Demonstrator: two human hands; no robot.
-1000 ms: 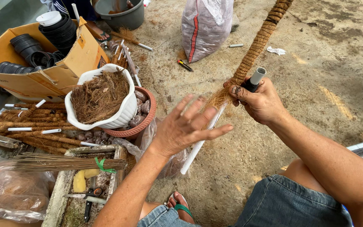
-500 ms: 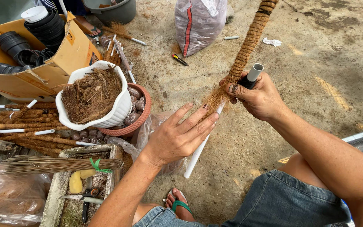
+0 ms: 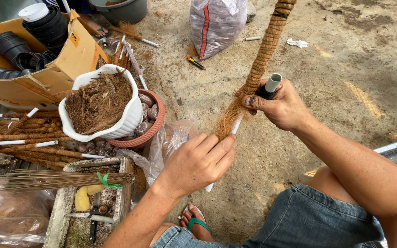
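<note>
A long pole wrapped in brown coir fibre [image 3: 266, 48] slants from the top of the view down toward me, with a loose tuft at its lower end and a bare white pipe sticking out below. My right hand [image 3: 279, 106] grips the wrapped pole at the tuft together with a black and white marker-like tube [image 3: 270, 86]. My left hand [image 3: 200, 161] rests on the bare white pipe end just under the tuft, fingers loosely curled over it.
A white pot of coir fibre [image 3: 101, 103] sits in a terracotta pot [image 3: 150, 123]. Left of them lie several wrapped poles [image 3: 28, 138], a cardboard box of black pots [image 3: 33, 55] and a crate with scissors [image 3: 88, 213]. A plastic sack [image 3: 217, 23] stands behind.
My left hand has gone from spread in the air to lying on the white pipe below the tuft. The right hand kept its grip on the pole.
</note>
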